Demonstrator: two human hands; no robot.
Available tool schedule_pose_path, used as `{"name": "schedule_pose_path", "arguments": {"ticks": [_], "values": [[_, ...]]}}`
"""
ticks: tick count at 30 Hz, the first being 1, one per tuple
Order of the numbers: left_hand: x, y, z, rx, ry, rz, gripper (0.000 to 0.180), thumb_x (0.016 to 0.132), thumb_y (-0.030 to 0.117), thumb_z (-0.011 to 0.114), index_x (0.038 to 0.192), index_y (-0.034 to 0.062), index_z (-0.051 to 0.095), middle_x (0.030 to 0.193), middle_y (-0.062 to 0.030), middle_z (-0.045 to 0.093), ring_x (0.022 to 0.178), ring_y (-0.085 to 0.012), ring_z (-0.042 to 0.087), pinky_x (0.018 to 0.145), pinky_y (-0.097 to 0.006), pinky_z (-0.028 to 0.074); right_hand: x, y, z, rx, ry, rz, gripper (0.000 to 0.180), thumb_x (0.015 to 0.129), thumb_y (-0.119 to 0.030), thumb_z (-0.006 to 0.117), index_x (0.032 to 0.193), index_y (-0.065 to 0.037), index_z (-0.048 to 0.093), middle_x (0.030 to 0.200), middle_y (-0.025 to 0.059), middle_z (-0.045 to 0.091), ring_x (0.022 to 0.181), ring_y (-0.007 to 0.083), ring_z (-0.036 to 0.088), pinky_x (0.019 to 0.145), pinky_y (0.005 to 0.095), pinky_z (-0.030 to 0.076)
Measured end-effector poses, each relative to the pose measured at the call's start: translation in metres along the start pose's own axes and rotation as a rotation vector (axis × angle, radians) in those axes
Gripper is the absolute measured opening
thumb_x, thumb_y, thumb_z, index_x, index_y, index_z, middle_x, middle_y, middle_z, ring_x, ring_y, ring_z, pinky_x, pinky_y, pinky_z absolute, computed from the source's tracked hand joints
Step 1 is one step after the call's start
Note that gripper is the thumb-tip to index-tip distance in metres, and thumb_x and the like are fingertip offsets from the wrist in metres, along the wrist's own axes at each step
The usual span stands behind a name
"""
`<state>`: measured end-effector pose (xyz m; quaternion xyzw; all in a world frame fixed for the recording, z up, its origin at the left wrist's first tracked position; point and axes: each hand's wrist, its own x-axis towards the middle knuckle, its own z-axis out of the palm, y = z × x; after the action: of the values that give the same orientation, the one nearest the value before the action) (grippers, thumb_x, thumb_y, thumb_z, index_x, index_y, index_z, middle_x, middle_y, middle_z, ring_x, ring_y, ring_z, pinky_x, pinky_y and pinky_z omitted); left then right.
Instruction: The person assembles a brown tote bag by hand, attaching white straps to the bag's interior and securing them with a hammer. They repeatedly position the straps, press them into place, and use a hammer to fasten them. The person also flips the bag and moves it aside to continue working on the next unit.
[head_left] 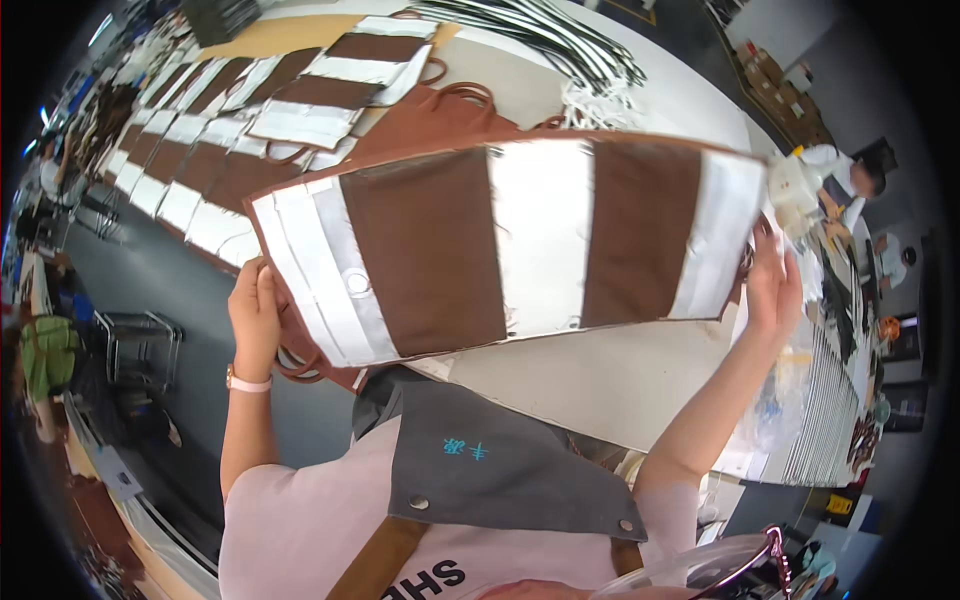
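Both hands hold up a flat brown fabric bag panel (520, 240) with white strips across it, stretched wide above the white counter (600, 375) and tilted a little, its left end lower. The left hand (256, 315) grips the panel's lower left end, fingers (268, 290) closed around the edge, with brown handle loops (305, 368) hanging just below it. A pale wristband (246, 384) sits on that wrist. The right hand (772, 285) holds the panel's right end, its fingers curled behind the fabric; how tightly they close cannot be told.

Beyond the raised panel, toward the counter's far edge, more brown-and-white panels (230, 130) lie in overlapping rows, running off to the far left corner. A bundle of black-and-white straps (560, 35) lies near the far right edge. A stack of flat white sheets (835, 400) runs along the counter's right edge. The person wears a grey apron (500, 465).
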<state>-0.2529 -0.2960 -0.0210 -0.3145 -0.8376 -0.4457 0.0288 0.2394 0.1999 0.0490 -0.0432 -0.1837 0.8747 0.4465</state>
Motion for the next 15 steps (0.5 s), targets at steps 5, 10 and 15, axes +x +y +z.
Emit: {"name": "schedule_pose_path", "arguments": {"ticks": [5, 10, 15], "values": [[-0.048, -0.028, -0.038, -0.058, 0.027, -0.298, 0.026, 0.105, 0.022, 0.049, 0.112, 0.0013, 0.065, 0.066, 0.0019, 0.052, 0.053, -0.0034, 0.042, 0.048, -0.022, 0.035, 0.149, 0.147, 0.08, -0.106, 0.08, 0.237, 0.047, 0.099, -0.002, 0.044, 0.135, 0.02, 0.025, 0.141, 0.0365, 0.036, 0.135, 0.0421, 0.042, 0.116, 0.0455, 0.04], [-0.101, -0.071, -0.036, -0.161, 0.109, -0.499, 0.031, 0.107, 0.024, 0.045, 0.115, 0.0001, 0.062, 0.065, 0.0027, 0.048, 0.053, -0.0034, 0.042, 0.047, -0.022, 0.035, 0.224, 0.292, 0.133, -0.444, 0.044, 0.293, 0.045, 0.098, -0.012, 0.05, 0.128, 0.018, 0.037, 0.132, 0.0362, 0.046, 0.12, 0.0461, 0.055, 0.098, 0.0464, 0.052], [-0.118, -0.096, -0.014, -0.184, 0.117, -0.568, 0.03, 0.108, 0.025, 0.044, 0.113, 0.0003, 0.06, 0.067, 0.0018, 0.049, 0.053, -0.0035, 0.042, 0.047, -0.021, 0.035, 0.248, 0.366, 0.078, -0.788, -0.13, 0.487, 0.054, 0.096, -0.021, 0.065, 0.141, -0.007, 0.04, 0.147, 0.0136, 0.039, 0.122, 0.04, 0.056, 0.099, 0.0523, 0.049]]}}
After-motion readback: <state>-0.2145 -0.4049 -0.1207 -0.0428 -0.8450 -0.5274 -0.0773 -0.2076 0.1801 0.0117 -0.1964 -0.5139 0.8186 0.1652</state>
